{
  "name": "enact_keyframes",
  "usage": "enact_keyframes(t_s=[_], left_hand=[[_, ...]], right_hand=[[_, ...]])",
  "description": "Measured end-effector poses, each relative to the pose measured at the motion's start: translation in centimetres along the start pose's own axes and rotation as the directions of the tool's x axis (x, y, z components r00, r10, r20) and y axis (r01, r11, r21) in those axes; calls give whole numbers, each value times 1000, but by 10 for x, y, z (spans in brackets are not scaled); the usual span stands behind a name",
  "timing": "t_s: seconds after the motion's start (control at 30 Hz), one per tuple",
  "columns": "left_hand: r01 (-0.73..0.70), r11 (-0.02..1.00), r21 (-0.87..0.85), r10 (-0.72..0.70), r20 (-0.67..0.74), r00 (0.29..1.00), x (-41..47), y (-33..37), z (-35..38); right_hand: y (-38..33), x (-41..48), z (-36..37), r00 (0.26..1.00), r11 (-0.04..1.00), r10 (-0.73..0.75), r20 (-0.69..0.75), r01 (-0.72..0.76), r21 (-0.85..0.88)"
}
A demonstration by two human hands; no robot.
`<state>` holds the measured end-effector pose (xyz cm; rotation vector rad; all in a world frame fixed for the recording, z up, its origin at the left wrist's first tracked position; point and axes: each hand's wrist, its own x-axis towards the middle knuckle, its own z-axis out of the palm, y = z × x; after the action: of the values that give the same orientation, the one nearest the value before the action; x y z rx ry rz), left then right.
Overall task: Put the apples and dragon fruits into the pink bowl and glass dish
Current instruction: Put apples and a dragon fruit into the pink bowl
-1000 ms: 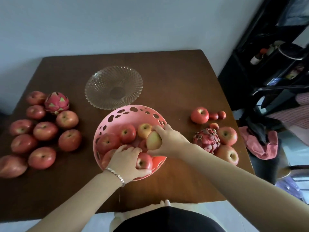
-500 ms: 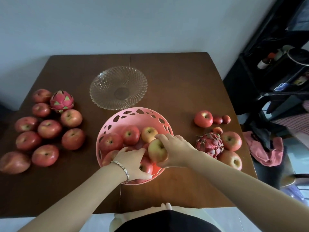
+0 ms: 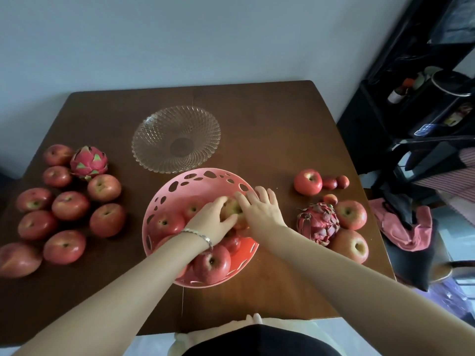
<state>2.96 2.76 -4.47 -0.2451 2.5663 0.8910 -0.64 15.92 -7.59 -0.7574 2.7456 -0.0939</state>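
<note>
The pink bowl [image 3: 205, 173] sits at the table's middle with several red apples [image 3: 212, 263] in it. Both hands are inside it on a yellowish apple [image 3: 231, 206]. My left hand [image 3: 212, 220] curls around that apple from the left, and my right hand [image 3: 261, 209] rests on it with fingers spread. The glass dish [image 3: 156, 152] stands empty behind the bowl. Several apples [image 3: 70, 205] and a dragon fruit [image 3: 88, 160] lie at the left. A second dragon fruit [image 3: 317, 223] and three apples [image 3: 308, 181] lie at the right.
A few small red fruits [image 3: 334, 182] lie by the right-hand apples. Past the table's right edge a pink cloth [image 3: 401, 227] hangs on a dark chair, and a black shelf unit [image 3: 424, 111] stands behind it. A white wall runs along the table's far edge.
My right hand carried the yellowish apple toward the bowl's far side and opened its fingers over it. My left hand left a red apple near the front and moved onto the yellowish one.
</note>
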Motion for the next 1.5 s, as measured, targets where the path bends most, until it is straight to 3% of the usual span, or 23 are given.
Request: enact_keyframes(t_s=[0.1, 0.17, 0.23, 0.3, 0.37, 0.47, 0.53, 0.57, 0.73, 0.93, 1.07, 1.17, 1.27, 1.4, 1.5], left_hand=[[50, 994, -99, -48, 21, 999, 17, 6, 6], [52, 991, -124, -51, 12, 999, 22, 7, 7], [44, 992, -121, -43, 7, 999, 24, 5, 7], [38, 992, -122, -38, -1, 999, 26, 4, 9], [39, 990, -133, -41, -12, 999, 27, 2, 11], [39, 988, -146, -42, -23, 999, 29, 2, 12], [38, 988, -147, -43, -28, 999, 28, 1, 13], [38, 988, -149, -43, -31, 999, 28, 1, 13], [28, 984, -177, -34, -28, 999, 27, -1, 13], [17, 979, -202, -24, -32, 999, 28, -2, 14], [19, 972, -236, -26, -27, 999, 28, -4, 14], [7, 969, -246, -23, -63, 998, 28, -6, 15], [-1, 964, -266, -30, -112, 993, 27, -6, 18], [3, 946, -324, -56, -156, 986, 25, -4, 18], [15, 938, -345, -96, -219, 971, 30, -4, 13]], right_hand=[[-1, -2, 1, 1000, 998, 18, 25, -20, 68], [2, -6, -9, 996, 967, 23, 87, -44, 251], [22, -14, -23, 997, 897, 65, 30, -72, 435], [59, -23, -34, 955, 889, 225, -192, -121, 443], [102, -30, -38, 856, 851, 457, -243, -341, 400], [152, -35, -28, 675, 612, 720, 161, -727, 312], [170, -36, -18, 599, 513, 707, 376, -801, 309], [175, -35, -15, 595, 487, 678, 431, -803, 342], [185, -38, -8, 623, 473, 601, 500, -782, 405], [199, -45, 5, 655, 457, 605, 453, -751, 477], [202, -54, 10, 684, 501, 657, 318, -711, 493], [188, -58, -2, 695, 576, 716, 62, -639, 510], [145, -58, -35, 798, 696, 593, -110, -439, 569], [64, -64, -57, 955, 725, 290, -67, -173, 667], [18, -61, -43, 999, 793, 41, -31, -14, 609]])
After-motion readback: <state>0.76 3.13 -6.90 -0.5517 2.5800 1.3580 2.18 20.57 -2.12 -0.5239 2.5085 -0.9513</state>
